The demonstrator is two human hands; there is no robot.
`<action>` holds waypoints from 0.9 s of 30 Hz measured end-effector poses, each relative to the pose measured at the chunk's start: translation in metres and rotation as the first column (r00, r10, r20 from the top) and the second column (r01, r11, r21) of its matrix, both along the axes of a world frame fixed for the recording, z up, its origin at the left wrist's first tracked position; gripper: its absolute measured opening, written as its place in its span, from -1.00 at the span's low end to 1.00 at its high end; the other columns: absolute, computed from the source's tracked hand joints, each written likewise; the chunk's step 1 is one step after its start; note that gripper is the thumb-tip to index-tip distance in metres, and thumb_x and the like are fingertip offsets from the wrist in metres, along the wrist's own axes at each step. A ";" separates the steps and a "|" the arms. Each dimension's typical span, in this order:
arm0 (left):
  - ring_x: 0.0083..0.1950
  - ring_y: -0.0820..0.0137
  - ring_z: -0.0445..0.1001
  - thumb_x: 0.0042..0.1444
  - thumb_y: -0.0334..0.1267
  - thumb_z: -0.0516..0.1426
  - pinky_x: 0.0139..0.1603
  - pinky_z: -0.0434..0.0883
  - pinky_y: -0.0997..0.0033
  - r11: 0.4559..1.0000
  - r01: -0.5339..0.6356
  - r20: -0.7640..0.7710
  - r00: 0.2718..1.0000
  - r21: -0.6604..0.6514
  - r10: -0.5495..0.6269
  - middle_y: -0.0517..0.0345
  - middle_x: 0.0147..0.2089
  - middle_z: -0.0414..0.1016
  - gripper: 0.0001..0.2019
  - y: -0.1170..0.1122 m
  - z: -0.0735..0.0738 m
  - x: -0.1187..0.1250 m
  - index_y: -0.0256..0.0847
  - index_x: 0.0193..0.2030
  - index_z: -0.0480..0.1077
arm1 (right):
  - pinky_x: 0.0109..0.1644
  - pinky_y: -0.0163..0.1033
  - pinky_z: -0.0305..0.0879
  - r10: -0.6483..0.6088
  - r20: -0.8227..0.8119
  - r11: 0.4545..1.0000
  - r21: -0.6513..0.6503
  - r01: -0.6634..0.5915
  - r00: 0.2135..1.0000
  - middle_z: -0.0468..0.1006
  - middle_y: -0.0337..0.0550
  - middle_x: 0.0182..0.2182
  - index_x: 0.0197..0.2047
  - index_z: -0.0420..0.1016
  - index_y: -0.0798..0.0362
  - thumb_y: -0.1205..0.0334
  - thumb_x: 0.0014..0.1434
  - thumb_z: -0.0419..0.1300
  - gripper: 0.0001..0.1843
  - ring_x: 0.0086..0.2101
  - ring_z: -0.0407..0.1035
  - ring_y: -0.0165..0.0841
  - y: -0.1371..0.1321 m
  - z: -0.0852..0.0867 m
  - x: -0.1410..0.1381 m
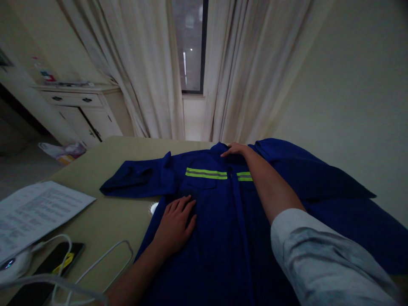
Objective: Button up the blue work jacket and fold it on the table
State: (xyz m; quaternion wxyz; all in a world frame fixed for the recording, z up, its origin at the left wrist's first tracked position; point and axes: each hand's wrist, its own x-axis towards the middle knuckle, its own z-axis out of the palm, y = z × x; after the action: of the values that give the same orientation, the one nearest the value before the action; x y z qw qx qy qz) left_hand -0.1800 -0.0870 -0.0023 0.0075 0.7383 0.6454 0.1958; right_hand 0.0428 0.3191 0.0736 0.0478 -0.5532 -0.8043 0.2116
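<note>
A dark blue work jacket point(207, 212) lies spread on a beige table point(105, 216), with yellow-green reflective stripes point(206, 173) across its chest and a chest pocket point(200, 180). One sleeve point(134, 180) is folded toward the left. The other part of the jacket point(312, 174) spreads to the right, past the table's far corner. My left hand point(176, 225) rests flat on the jacket's front, its fingers slightly apart. My right hand point(234, 149), in a grey sleeve, lies on the jacket's collar area, fingers extended and holding nothing visible.
Printed papers point(38, 212) lie at the table's left, above a black phone point(47, 272) and loose white cables point(105, 263). A small white round object point(154, 208) sits by the jacket. Behind the table are curtains point(140, 63), a window point(191, 42) and a white cabinet point(79, 110).
</note>
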 end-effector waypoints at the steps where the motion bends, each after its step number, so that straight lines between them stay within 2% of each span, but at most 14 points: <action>1: 0.39 0.09 0.34 0.42 -0.11 0.08 0.38 0.32 -0.06 1.000 -0.003 0.000 1.000 -0.003 0.003 0.03 0.42 0.38 -0.58 0.000 0.000 0.000 -0.07 0.36 0.38 | 0.08 -0.10 0.45 0.037 0.024 0.999 -0.023 -0.037 0.999 0.70 0.14 -0.05 0.02 0.70 0.18 -0.11 -0.17 0.63 -0.25 -0.05 0.58 -0.03 0.000 0.004 0.002; 3: 0.39 0.09 0.34 0.42 -0.10 0.08 0.38 0.31 -0.05 1.000 -0.004 0.001 1.000 -0.007 0.004 0.03 0.43 0.38 -0.58 0.000 0.000 0.000 -0.06 0.36 0.38 | 0.02 -0.16 0.46 0.124 0.075 0.992 -0.026 -0.122 0.990 0.72 0.04 -0.13 -0.04 0.72 0.15 -0.05 -0.08 0.60 -0.40 -0.12 0.59 -0.10 -0.001 0.012 0.005; 5: 0.40 0.10 0.33 0.42 -0.10 0.08 0.39 0.31 -0.04 1.000 -0.001 0.002 1.000 -0.007 0.001 0.04 0.43 0.37 -0.58 0.001 -0.001 0.000 -0.05 0.36 0.38 | 0.00 -0.18 0.46 0.181 0.104 0.982 0.039 -0.186 0.978 0.73 -0.01 -0.16 -0.04 0.72 0.14 0.03 0.00 0.55 -0.50 -0.13 0.59 -0.12 -0.005 0.020 0.008; 9: 0.40 0.09 0.32 0.43 -0.08 0.06 0.39 0.30 -0.05 1.000 0.006 -0.002 1.000 -0.015 -0.006 0.04 0.44 0.36 -0.57 0.002 -0.003 -0.001 -0.06 0.37 0.37 | 0.18 -0.14 0.37 0.213 0.114 0.956 0.181 -0.231 0.970 0.67 0.01 0.05 0.17 0.60 0.11 0.21 0.17 0.40 -0.51 0.09 0.50 -0.09 -0.030 0.026 0.013; 11: 0.40 0.09 0.33 0.43 -0.08 0.06 0.39 0.30 -0.05 1.000 0.004 -0.003 1.000 -0.014 -0.004 0.03 0.43 0.37 -0.57 0.002 -0.003 -0.001 -0.08 0.36 0.38 | 0.24 -0.12 0.32 0.280 0.149 0.928 0.210 -0.307 0.948 0.63 0.00 0.11 0.17 0.59 0.06 0.23 0.20 0.36 -0.54 0.13 0.46 -0.09 -0.055 0.022 0.019; 14: 0.39 0.07 0.34 0.43 -0.09 0.06 0.39 0.31 -0.05 1.000 -0.001 -0.007 1.000 -0.009 0.001 0.01 0.42 0.39 -0.57 0.002 -0.001 0.000 -0.10 0.36 0.40 | 0.24 -0.08 0.32 0.439 0.284 0.828 0.240 -0.506 0.853 0.60 0.03 0.12 0.01 0.66 0.03 0.25 0.23 0.33 -0.73 0.13 0.45 -0.07 -0.104 0.007 0.033; 15: 0.39 0.07 0.34 0.43 -0.09 0.06 0.39 0.31 -0.05 1.000 -0.001 -0.010 1.000 -0.009 0.001 0.01 0.42 0.39 -0.57 0.003 0.000 0.000 -0.09 0.36 0.40 | 0.25 -0.06 0.32 0.433 0.306 0.804 0.294 -0.517 0.848 0.57 0.06 0.14 0.00 0.66 0.03 0.24 0.28 0.29 -0.76 0.14 0.43 -0.07 -0.122 0.001 0.039; 16: 0.40 0.07 0.34 0.43 -0.09 0.05 0.39 0.31 -0.06 1.000 0.001 -0.013 1.000 -0.009 -0.001 0.01 0.42 0.39 -0.57 0.003 0.000 0.000 -0.08 0.36 0.40 | 0.25 -0.04 0.33 0.379 0.292 0.801 0.372 -0.470 0.878 0.55 0.09 0.15 0.02 0.65 0.04 0.23 0.34 0.23 -0.75 0.14 0.42 -0.07 -0.140 -0.005 0.045; 18: 0.40 0.06 0.34 0.43 -0.08 0.04 0.39 0.30 -0.06 1.000 0.007 -0.018 1.000 -0.011 -0.007 0.01 0.43 0.38 -0.56 0.003 0.002 0.000 -0.06 0.36 0.40 | 0.24 -0.02 0.36 0.216 0.166 0.832 0.484 -0.271 0.962 0.55 0.13 0.13 0.13 0.59 0.07 0.18 0.45 0.09 -0.67 0.12 0.44 -0.09 -0.176 -0.017 0.057; 19: 0.40 0.06 0.34 0.43 -0.07 0.04 0.38 0.30 -0.07 1.000 0.008 -0.021 1.000 -0.013 -0.008 0.00 0.43 0.38 -0.56 0.003 0.002 0.000 -0.06 0.36 0.40 | 0.24 -0.01 0.37 0.186 0.107 0.856 0.469 -0.215 0.977 0.56 0.14 0.11 0.18 0.56 0.07 0.13 0.47 0.07 -0.63 0.11 0.46 -0.09 -0.194 -0.022 0.063; 21: 0.40 0.04 0.33 0.43 -0.05 0.02 0.38 0.31 -0.07 1.000 0.007 -0.032 0.999 -0.021 -0.008 -0.01 0.44 0.37 -0.55 0.004 0.003 0.000 -0.08 0.36 0.40 | 0.28 0.01 0.37 0.278 0.010 0.897 0.354 -0.264 0.960 0.55 0.12 0.17 0.28 0.49 0.05 -0.01 0.46 0.12 -0.53 0.16 0.45 -0.09 -0.226 -0.030 0.073; 23: 0.41 0.02 0.33 0.44 -0.03 0.00 0.38 0.31 -0.08 0.999 0.013 -0.042 0.999 -0.034 -0.015 -0.03 0.44 0.37 -0.53 0.004 0.004 -0.001 -0.11 0.37 0.40 | 0.38 0.03 0.28 0.412 -0.155 0.891 0.274 -0.362 0.898 0.47 0.07 0.30 0.40 0.36 -0.01 -0.14 0.42 0.16 -0.38 0.28 0.36 -0.11 -0.258 -0.031 0.082; 25: 0.42 0.02 0.33 0.46 -0.02 -0.05 0.39 0.31 -0.08 0.999 0.028 -0.052 0.998 -0.046 -0.030 -0.06 0.45 0.36 -0.50 0.004 0.006 -0.002 -0.15 0.38 0.39 | 0.44 0.05 0.20 0.398 -0.352 0.908 0.281 -0.310 0.847 0.41 0.02 0.37 0.48 0.25 -0.05 -0.19 0.44 0.10 -0.32 0.34 0.31 -0.14 -0.289 -0.026 0.090; 27: 0.43 0.04 0.33 0.48 -0.04 -0.09 0.43 0.26 -0.08 0.999 0.039 -0.065 0.997 -0.032 -0.041 -0.09 0.45 0.37 -0.49 0.002 0.009 -0.003 -0.18 0.39 0.38 | 0.43 0.05 0.23 0.322 -0.450 0.943 0.234 -0.238 0.833 0.46 0.00 0.33 0.48 0.25 -0.07 -0.20 0.49 0.02 -0.36 0.31 0.36 -0.16 -0.324 -0.018 0.097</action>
State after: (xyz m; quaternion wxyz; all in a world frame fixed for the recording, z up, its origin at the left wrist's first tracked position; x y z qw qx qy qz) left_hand -0.1833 -0.0845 0.0069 0.0015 0.7569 0.6333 0.1613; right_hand 0.1401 -0.0050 0.0558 0.2616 -0.3527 -0.8542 0.2785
